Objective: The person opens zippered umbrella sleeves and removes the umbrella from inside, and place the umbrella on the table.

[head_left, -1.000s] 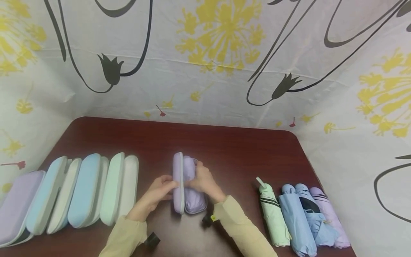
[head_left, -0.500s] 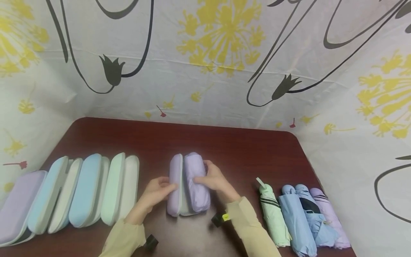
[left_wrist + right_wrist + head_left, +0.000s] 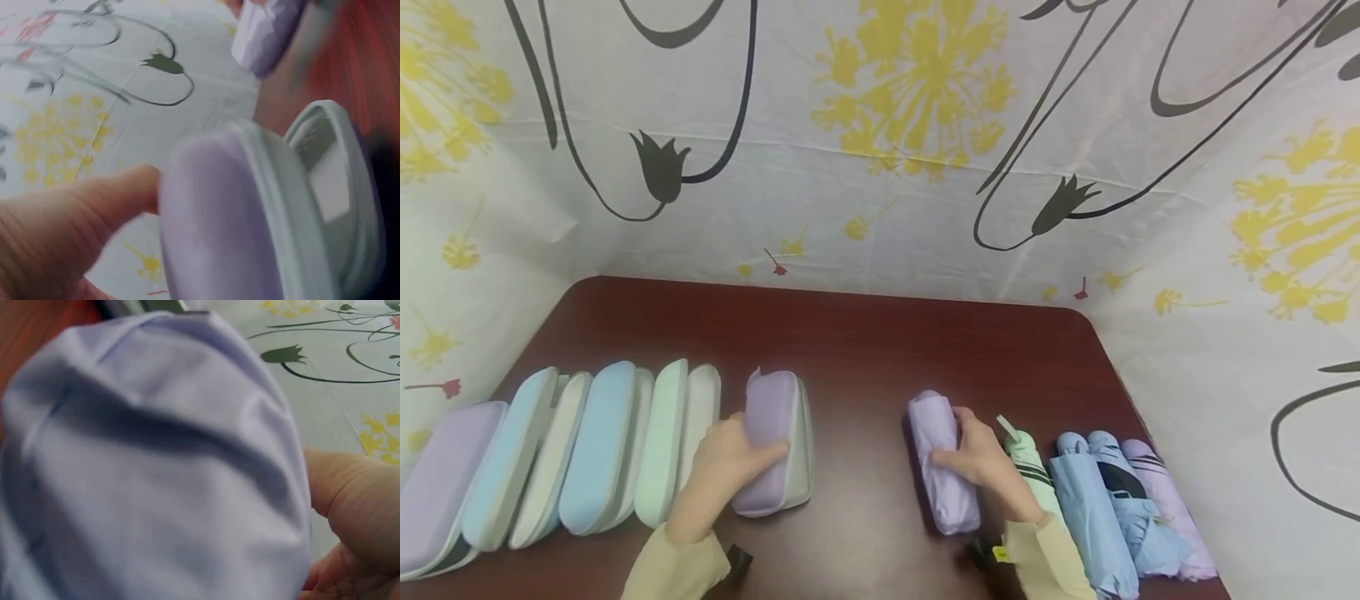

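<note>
My left hand [image 3: 726,462] grips a purple zip case [image 3: 767,442] with a pale rim, just right of the row of cases. In the left wrist view the case [image 3: 219,219] is parted along its rim, and the thumb lies against the purple shell. On the right, my right hand [image 3: 981,454] holds a folded purple umbrella [image 3: 943,467], its thumb across the near side. The crumpled end of the umbrella [image 3: 156,462] fills much of the right wrist view. Fingers on the far side of both things are mostly hidden.
To the left stands a row of cases: purple [image 3: 448,483], blue [image 3: 598,446] and mint green [image 3: 662,442]. At the right lie a green umbrella [image 3: 1041,500], a blue umbrella [image 3: 1093,517], and further blue and purple ones. A patterned sheet [image 3: 880,225] backs the dark red table [image 3: 850,333].
The purple umbrella has come out of the purple case and moved right in my right hand. My left hand has shifted the case left, and its purple face now shows more.
</note>
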### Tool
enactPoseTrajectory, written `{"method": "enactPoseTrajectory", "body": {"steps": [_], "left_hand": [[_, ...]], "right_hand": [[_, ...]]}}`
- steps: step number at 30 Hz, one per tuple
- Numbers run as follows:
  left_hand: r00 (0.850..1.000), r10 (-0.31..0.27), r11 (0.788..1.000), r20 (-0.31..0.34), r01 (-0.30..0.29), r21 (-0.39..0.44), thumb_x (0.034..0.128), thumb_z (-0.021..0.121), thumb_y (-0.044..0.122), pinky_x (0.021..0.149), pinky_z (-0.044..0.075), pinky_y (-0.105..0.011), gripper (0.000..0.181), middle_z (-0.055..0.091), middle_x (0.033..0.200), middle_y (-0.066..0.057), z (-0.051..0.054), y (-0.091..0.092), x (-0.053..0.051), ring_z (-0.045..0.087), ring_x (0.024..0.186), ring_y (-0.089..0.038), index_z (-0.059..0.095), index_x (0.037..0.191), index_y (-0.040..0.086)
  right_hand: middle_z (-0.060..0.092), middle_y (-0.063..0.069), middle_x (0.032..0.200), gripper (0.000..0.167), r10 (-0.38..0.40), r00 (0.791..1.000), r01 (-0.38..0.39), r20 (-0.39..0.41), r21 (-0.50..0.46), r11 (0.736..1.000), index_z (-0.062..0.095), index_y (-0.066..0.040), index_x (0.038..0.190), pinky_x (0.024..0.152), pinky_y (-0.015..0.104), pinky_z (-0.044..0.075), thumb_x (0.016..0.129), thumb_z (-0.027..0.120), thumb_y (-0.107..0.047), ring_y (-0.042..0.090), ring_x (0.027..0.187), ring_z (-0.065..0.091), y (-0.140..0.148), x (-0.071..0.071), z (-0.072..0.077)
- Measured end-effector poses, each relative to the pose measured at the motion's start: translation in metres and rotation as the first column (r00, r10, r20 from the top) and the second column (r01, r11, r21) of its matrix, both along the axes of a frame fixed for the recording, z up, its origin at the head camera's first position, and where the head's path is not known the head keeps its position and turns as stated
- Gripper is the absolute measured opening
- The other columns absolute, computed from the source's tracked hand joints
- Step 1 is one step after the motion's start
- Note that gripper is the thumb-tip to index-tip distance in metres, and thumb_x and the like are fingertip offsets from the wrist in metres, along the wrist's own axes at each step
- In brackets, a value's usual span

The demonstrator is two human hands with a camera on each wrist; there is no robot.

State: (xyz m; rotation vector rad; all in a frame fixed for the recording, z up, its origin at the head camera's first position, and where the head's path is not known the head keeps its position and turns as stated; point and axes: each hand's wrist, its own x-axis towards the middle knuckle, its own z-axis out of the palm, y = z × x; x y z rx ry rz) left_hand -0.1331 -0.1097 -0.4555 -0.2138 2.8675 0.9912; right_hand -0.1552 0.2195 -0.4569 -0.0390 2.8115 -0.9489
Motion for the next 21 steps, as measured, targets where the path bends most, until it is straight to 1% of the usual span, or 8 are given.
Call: {"method": "enactPoseTrajectory", "body": {"steps": [3, 5, 9, 12, 15, 18, 20, 21], "left_hand": [[1.000, 0.016, 0.996, -0.004, -0.016, -0.091, 0.0634, 0.071, 0.039, 0.050, 0.046, -0.040, 0.064, 0.059, 0.076, -0.019, 0.001, 0.003, 0.001, 0.056, 0.062, -0.028, 0.055, 0.096, -0.013], [1.000, 0.019, 0.991, -0.016, -0.021, -0.135, 0.0619, 0.072, 0.039, 0.050, 0.046, -0.042, 0.067, 0.057, 0.076, -0.021, 0.002, 0.005, 0.001, 0.056, 0.062, -0.030, 0.053, 0.096, -0.015], [0.999, 0.021, 0.981, -0.048, -0.030, -0.190, 0.0609, 0.073, 0.038, 0.051, 0.047, -0.045, 0.069, 0.055, 0.080, -0.025, 0.002, 0.008, 0.001, 0.056, 0.066, -0.033, 0.051, 0.096, -0.017], [0.997, 0.020, 0.976, -0.072, -0.035, -0.215, 0.0615, 0.075, 0.038, 0.051, 0.048, -0.048, 0.071, 0.053, 0.081, -0.026, 0.001, 0.009, 0.003, 0.057, 0.068, -0.036, 0.048, 0.097, -0.017], [0.997, 0.013, 0.972, -0.079, -0.031, -0.232, 0.0645, 0.075, 0.038, 0.053, 0.049, -0.050, 0.078, 0.053, 0.085, -0.029, 0.001, 0.011, 0.005, 0.058, 0.072, -0.040, 0.044, 0.106, -0.020], [0.997, 0.004, 0.975, -0.076, -0.021, -0.223, 0.0686, 0.074, 0.038, 0.057, 0.050, -0.052, 0.090, 0.052, 0.097, -0.035, 0.003, 0.012, 0.007, 0.058, 0.080, -0.044, 0.035, 0.123, -0.023], [0.997, -0.007, 0.979, -0.075, -0.008, -0.204, 0.0720, 0.073, 0.038, 0.059, 0.050, -0.053, 0.096, 0.049, 0.107, -0.038, 0.006, 0.012, 0.007, 0.056, 0.087, -0.047, 0.027, 0.130, -0.024], [0.996, -0.014, 0.981, -0.084, -0.003, -0.194, 0.0736, 0.072, 0.038, 0.061, 0.050, -0.054, 0.097, 0.047, 0.111, -0.039, 0.008, 0.012, 0.008, 0.055, 0.092, -0.048, 0.024, 0.132, -0.024]], "right_hand": [[0.061, 0.024, 0.102, 0.077, -0.010, 1.000, 0.011, -0.008, 0.063, 0.998, 0.042, 0.012, 0.126, 0.074, 0.043, 0.050, 0.063, 0.075, -0.017, 0.031, 0.086, 0.060, 0.008, 0.005, 0.001], [0.061, 0.026, 0.100, 0.078, -0.017, 1.000, 0.018, -0.010, 0.085, 0.996, 0.042, 0.013, 0.126, 0.073, 0.044, 0.051, 0.063, 0.076, -0.018, 0.031, 0.085, 0.060, 0.012, 0.008, 0.001], [0.061, 0.026, 0.097, 0.079, -0.030, 0.999, 0.031, -0.011, 0.120, 0.992, 0.040, 0.015, 0.125, 0.069, 0.043, 0.051, 0.063, 0.076, -0.018, 0.031, 0.081, 0.060, 0.017, 0.014, 0.000], [0.062, 0.025, 0.094, 0.080, -0.046, 0.999, 0.047, -0.010, 0.144, 0.988, 0.040, 0.016, 0.124, 0.067, 0.043, 0.051, 0.062, 0.077, -0.018, 0.030, 0.078, 0.060, 0.020, 0.018, -0.002], [0.062, 0.024, 0.094, 0.080, -0.054, 0.998, 0.056, -0.017, 0.158, 0.986, 0.040, 0.016, 0.124, 0.067, 0.043, 0.051, 0.062, 0.077, -0.018, 0.029, 0.077, 0.061, 0.021, 0.021, -0.005], [0.062, 0.025, 0.097, 0.080, -0.051, 0.998, 0.057, -0.034, 0.174, 0.983, 0.042, 0.017, 0.124, 0.068, 0.044, 0.051, 0.062, 0.078, -0.020, 0.030, 0.079, 0.061, 0.022, 0.022, -0.006], [0.062, 0.026, 0.100, 0.079, -0.038, 0.998, 0.047, -0.047, 0.201, 0.978, 0.043, 0.017, 0.123, 0.071, 0.046, 0.051, 0.064, 0.079, -0.022, 0.032, 0.082, 0.062, 0.022, 0.022, -0.005], [0.061, 0.026, 0.101, 0.079, -0.029, 0.998, 0.040, -0.052, 0.224, 0.974, 0.044, 0.016, 0.123, 0.072, 0.047, 0.050, 0.065, 0.079, -0.023, 0.033, 0.084, 0.061, 0.021, 0.023, -0.004]]}}
